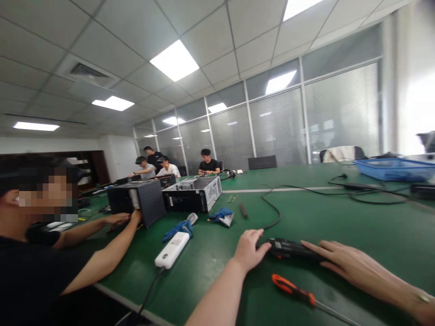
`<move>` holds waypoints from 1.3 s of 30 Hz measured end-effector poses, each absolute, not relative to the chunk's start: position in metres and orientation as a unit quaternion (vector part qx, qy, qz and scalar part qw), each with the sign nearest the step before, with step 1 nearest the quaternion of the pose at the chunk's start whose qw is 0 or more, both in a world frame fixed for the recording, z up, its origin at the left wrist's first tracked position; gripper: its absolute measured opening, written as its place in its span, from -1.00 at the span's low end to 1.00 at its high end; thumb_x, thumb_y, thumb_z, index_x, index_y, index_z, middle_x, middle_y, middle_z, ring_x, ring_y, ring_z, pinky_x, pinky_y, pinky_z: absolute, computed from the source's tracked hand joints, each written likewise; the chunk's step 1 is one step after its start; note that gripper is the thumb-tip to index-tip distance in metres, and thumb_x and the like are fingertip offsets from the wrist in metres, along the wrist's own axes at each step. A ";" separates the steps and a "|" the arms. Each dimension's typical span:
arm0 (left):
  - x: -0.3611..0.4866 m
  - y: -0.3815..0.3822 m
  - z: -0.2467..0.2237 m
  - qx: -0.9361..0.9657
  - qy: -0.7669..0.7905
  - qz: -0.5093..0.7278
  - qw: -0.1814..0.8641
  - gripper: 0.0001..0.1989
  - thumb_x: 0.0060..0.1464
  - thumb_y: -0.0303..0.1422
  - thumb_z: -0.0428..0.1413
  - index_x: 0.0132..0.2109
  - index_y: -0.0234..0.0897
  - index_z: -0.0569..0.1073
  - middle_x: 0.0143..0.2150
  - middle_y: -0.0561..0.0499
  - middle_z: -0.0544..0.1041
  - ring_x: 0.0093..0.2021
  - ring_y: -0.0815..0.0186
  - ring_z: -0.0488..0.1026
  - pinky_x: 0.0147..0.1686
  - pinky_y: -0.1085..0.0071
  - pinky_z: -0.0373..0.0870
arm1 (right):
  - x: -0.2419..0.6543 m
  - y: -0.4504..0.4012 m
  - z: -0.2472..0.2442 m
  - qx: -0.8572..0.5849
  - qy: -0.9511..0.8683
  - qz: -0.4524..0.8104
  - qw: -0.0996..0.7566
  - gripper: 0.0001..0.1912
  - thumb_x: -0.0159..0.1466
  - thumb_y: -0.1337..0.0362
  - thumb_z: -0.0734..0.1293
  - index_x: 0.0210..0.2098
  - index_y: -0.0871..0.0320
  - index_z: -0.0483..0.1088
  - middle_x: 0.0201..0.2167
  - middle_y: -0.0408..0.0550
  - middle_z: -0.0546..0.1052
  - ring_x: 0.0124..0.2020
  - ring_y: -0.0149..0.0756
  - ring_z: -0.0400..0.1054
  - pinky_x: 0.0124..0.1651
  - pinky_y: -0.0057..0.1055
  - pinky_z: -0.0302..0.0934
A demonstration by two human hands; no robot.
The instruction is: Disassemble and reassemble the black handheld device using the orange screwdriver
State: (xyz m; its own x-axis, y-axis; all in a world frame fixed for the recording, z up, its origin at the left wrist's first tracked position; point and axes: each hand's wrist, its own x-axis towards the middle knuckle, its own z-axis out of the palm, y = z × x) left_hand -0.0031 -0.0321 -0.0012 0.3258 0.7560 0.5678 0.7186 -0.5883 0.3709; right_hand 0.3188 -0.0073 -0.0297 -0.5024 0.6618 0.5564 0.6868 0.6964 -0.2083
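Observation:
A black elongated device [288, 249] with a small red part lies on the green table [210, 276], with a black cable at its left end. My left hand [249, 248] is at that left end, its thumb and fingers apart around the cable end. On the device's right end rests my right hand [343, 260], fingers stretched out along it, palm down. An orange and black screwdriver [294, 290] lies just in front of the device, touched by neither hand.
A person at the left reaches into a black computer case [152, 203]. Beside it lies another case [192, 192]. Blue gloves [220, 215], a white power strip [172, 250] and a blue basket [396, 170] are on the table. Several people sit or stand farther back.

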 end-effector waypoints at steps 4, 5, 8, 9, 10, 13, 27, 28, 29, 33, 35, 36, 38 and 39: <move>-0.011 -0.023 -0.001 0.790 0.458 0.406 0.030 -0.72 0.17 -0.28 0.07 -0.01 -0.27 0.48 -0.06 -0.10 0.54 -0.02 0.18 0.44 0.06 0.22 0.35 | 0.325 -0.020 -0.006 -0.394 -0.891 -0.019 0.226 -0.48 0.31 0.11 0.17 0.26 -0.19 0.14 -0.17 -0.06 0.49 -0.22 -0.21 0.42 -0.12 -0.29 0.31; -0.012 -0.021 -0.001 0.791 0.457 0.406 0.031 -0.73 0.16 -0.30 0.08 -0.02 -0.27 0.49 -0.07 -0.08 0.55 -0.02 0.18 0.44 0.06 0.22 0.35 | 0.326 -0.021 -0.005 -0.404 -0.888 -0.020 0.220 -0.49 0.31 0.12 0.17 0.26 -0.17 0.14 -0.14 -0.05 0.49 -0.19 -0.20 0.41 -0.10 -0.29 0.30; -0.012 -0.017 -0.002 0.798 0.453 0.395 0.032 -0.75 0.16 -0.31 0.08 -0.04 -0.24 0.50 -0.05 -0.06 0.55 -0.03 0.19 0.45 0.05 0.23 0.37 | 0.327 -0.022 -0.006 -0.443 -0.868 -0.021 0.224 -0.50 0.30 0.11 0.19 0.23 -0.11 0.20 -0.07 -0.03 0.49 -0.13 -0.17 0.39 -0.04 -0.25 0.27; -0.011 -0.017 -0.001 0.804 0.452 0.387 0.030 -0.75 0.15 -0.32 0.08 -0.04 -0.23 0.50 -0.06 -0.06 0.55 -0.03 0.19 0.46 0.04 0.23 0.38 | 0.326 -0.023 -0.006 -0.455 -0.861 -0.021 0.228 -0.51 0.29 0.10 0.20 0.22 -0.09 0.22 -0.07 -0.03 0.49 -0.12 -0.16 0.39 -0.02 -0.24 0.26; -0.011 -0.018 -0.001 0.810 0.449 0.376 0.027 -0.75 0.16 -0.32 0.08 -0.04 -0.23 0.51 -0.07 -0.06 0.55 -0.03 0.18 0.45 0.03 0.23 0.38 | 0.325 -0.023 -0.006 -0.465 -0.855 -0.019 0.231 -0.51 0.28 0.10 0.20 0.20 -0.08 0.24 -0.06 -0.02 0.49 -0.11 -0.15 0.39 -0.01 -0.24 0.25; -0.011 -0.019 0.000 0.830 0.435 0.349 0.014 -0.76 0.16 -0.33 0.08 -0.05 -0.23 0.51 -0.08 -0.06 0.54 -0.03 0.18 0.44 0.03 0.24 0.37 | 0.322 -0.024 -0.004 -0.486 -0.844 -0.012 0.227 -0.52 0.26 0.08 0.22 0.16 -0.05 0.28 -0.08 -0.02 0.50 -0.11 -0.14 0.39 0.00 -0.26 0.24; -0.015 -0.023 0.005 0.856 0.430 0.283 0.051 -0.76 0.15 -0.37 0.06 -0.06 -0.18 0.53 -0.07 -0.03 0.55 -0.04 0.19 0.43 0.03 0.23 0.35 | 0.349 -0.015 -0.003 -0.543 -0.809 -0.038 0.221 -0.54 0.27 0.04 0.19 0.13 -0.02 0.33 -0.12 -0.01 0.49 -0.11 -0.14 0.36 -0.06 -0.28 0.25; -0.016 -0.023 0.004 0.858 0.429 0.279 0.053 -0.77 0.15 -0.37 0.06 -0.08 -0.18 0.54 -0.09 -0.03 0.55 -0.06 0.20 0.44 0.02 0.24 0.36 | 0.354 -0.014 -0.004 -0.552 -0.803 -0.040 0.222 -0.54 0.27 0.04 0.19 0.12 -0.02 0.33 -0.12 -0.01 0.49 -0.12 -0.14 0.37 -0.07 -0.28 0.26; -0.016 -0.022 0.003 0.859 0.427 0.276 0.054 -0.78 0.15 -0.37 0.06 -0.09 -0.18 0.55 -0.10 -0.02 0.56 -0.07 0.20 0.44 0.01 0.25 0.35 | 0.358 -0.012 -0.005 -0.559 -0.798 -0.041 0.222 -0.54 0.27 0.04 0.18 0.12 -0.02 0.34 -0.11 -0.01 0.48 -0.12 -0.14 0.37 -0.07 -0.28 0.26; -0.017 -0.021 0.002 0.861 0.426 0.271 0.055 -0.79 0.16 -0.36 0.06 -0.12 -0.19 0.56 -0.10 -0.02 0.56 -0.08 0.22 0.44 0.00 0.28 0.34 | 0.374 -0.008 -0.009 -0.579 -0.783 -0.045 0.222 -0.53 0.26 0.04 0.18 0.12 0.00 0.34 -0.10 0.00 0.48 -0.14 -0.15 0.39 -0.09 -0.30 0.25; -0.017 -0.021 0.002 0.862 0.426 0.269 0.055 -0.79 0.17 -0.36 0.05 -0.13 -0.19 0.56 -0.11 -0.02 0.56 -0.08 0.22 0.44 0.00 0.29 0.34 | 0.378 -0.007 -0.011 -0.580 -0.783 -0.049 0.221 -0.52 0.26 0.04 0.18 0.13 0.00 0.33 -0.10 0.00 0.48 -0.13 -0.15 0.39 -0.08 -0.29 0.25; -0.017 -0.021 0.002 0.862 0.427 0.268 0.054 -0.79 0.17 -0.36 0.05 -0.13 -0.20 0.56 -0.11 -0.02 0.56 -0.08 0.22 0.44 0.00 0.29 0.34 | 0.379 -0.006 -0.012 -0.579 -0.783 -0.050 0.221 -0.52 0.26 0.04 0.18 0.13 0.00 0.33 -0.10 0.00 0.48 -0.13 -0.14 0.39 -0.07 -0.28 0.24; -0.017 -0.021 0.002 0.861 0.430 0.266 0.054 -0.79 0.17 -0.36 0.06 -0.13 -0.20 0.57 -0.11 -0.02 0.56 -0.09 0.22 0.45 -0.01 0.29 0.35 | 0.381 -0.006 -0.014 -0.574 -0.786 -0.048 0.224 -0.52 0.25 0.04 0.19 0.12 0.01 0.34 -0.08 0.01 0.48 -0.12 -0.13 0.38 -0.05 -0.25 0.23; -0.017 -0.021 0.002 0.860 0.432 0.265 0.054 -0.79 0.17 -0.36 0.06 -0.14 -0.19 0.57 -0.11 -0.02 0.56 -0.09 0.22 0.45 -0.01 0.29 0.35 | 0.381 -0.005 -0.014 -0.572 -0.787 -0.047 0.226 -0.53 0.25 0.04 0.19 0.11 0.02 0.34 -0.08 0.01 0.48 -0.11 -0.13 0.38 -0.04 -0.24 0.23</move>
